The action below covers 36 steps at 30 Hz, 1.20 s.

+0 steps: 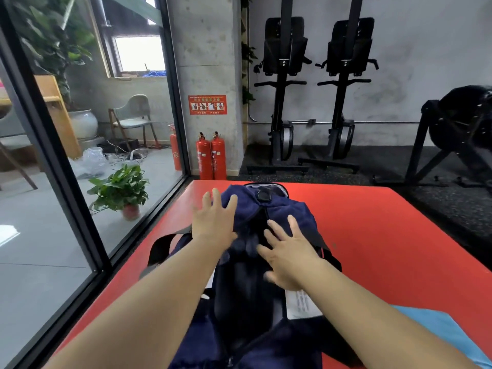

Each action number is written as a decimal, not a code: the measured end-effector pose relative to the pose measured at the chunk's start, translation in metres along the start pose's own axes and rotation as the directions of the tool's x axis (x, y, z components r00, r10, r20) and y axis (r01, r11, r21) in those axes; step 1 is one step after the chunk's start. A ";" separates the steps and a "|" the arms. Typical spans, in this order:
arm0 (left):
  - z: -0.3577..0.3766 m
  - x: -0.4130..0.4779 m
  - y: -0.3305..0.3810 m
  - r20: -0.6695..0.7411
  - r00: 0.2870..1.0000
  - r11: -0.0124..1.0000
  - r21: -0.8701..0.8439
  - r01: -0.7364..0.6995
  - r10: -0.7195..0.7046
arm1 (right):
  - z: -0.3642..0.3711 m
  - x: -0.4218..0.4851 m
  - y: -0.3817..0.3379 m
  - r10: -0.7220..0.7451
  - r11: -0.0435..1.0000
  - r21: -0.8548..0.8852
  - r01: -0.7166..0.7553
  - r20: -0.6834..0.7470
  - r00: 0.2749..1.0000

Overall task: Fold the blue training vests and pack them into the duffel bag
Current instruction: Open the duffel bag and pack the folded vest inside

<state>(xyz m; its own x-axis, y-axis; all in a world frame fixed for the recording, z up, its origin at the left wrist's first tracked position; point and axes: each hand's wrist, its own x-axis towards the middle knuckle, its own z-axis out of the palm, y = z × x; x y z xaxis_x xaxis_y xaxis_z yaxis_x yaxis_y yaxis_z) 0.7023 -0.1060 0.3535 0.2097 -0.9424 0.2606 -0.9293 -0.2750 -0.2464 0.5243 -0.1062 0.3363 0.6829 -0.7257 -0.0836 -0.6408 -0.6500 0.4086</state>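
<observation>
Across red surface [372, 235], lays left hand [213, 222] and right hand [288, 259], grips spread apart, flat on duffel bag [247, 302]; risks shoving it toward 12 o'clock by uneven pressing.

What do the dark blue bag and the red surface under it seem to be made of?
The duffel bag looks like soft, matte navy cloth, perhaps nylon or polyester: it puckers and sags. Its black strap looks like flat woven webbing. The red mat looks smooth with a slight sheen, likely vinyl over padding; its core is hidden.
</observation>
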 end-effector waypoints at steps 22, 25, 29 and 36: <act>-0.006 0.024 -0.028 -0.380 0.818 0.869 -0.065 -0.490 0.433 | 0.026 0.002 0.035 -0.003 0.986 0.164 0.039 -0.215 0.977; 0.009 0.016 -0.017 -0.082 0.728 0.720 0.260 -0.644 0.681 | 0.030 0.009 0.037 -0.056 0.997 0.032 0.065 -0.233 0.971; 0.023 0.018 -0.026 0.145 0.817 0.720 0.405 -0.563 0.558 | 0.034 0.007 0.041 0.005 0.999 0.036 -0.003 -0.073 0.997; 0.037 0.023 -0.054 0.190 0.833 0.814 0.185 -0.550 0.520 | 0.048 0.011 0.042 0.058 0.992 0.113 -0.057 -0.004 0.998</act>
<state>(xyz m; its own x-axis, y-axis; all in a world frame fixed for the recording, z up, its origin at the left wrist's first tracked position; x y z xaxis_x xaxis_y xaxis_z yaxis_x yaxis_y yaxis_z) 0.7687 -0.1197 0.3384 -0.2507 -0.9640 -0.0882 -0.8161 0.2595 -0.5163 0.4881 -0.1524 0.3093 0.6461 -0.7612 -0.0563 -0.7141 -0.6289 0.3075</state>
